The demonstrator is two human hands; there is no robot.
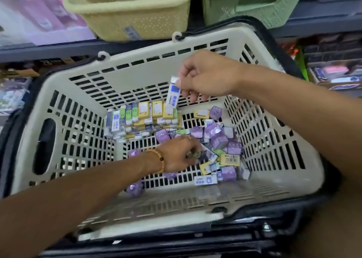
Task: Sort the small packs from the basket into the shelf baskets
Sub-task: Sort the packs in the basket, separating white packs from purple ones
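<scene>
A cream slotted shopping basket fills the middle of the view. On its floor lie several small packs: white, blue and yellow ones stacked at the back and purple cube packs loose to the right. My right hand is raised over the basket's back wall and pinches a white and blue pack by its top end, so it hangs down. My left hand is low inside the basket among the purple packs, fingers curled round a small dark pack that is mostly hidden.
On the shelf behind stand a yellow perforated basket at centre left and a green one to its right. Pink packaged goods sit at the far left, boxed goods on lower shelves at both sides. The shopping basket rests on a black frame.
</scene>
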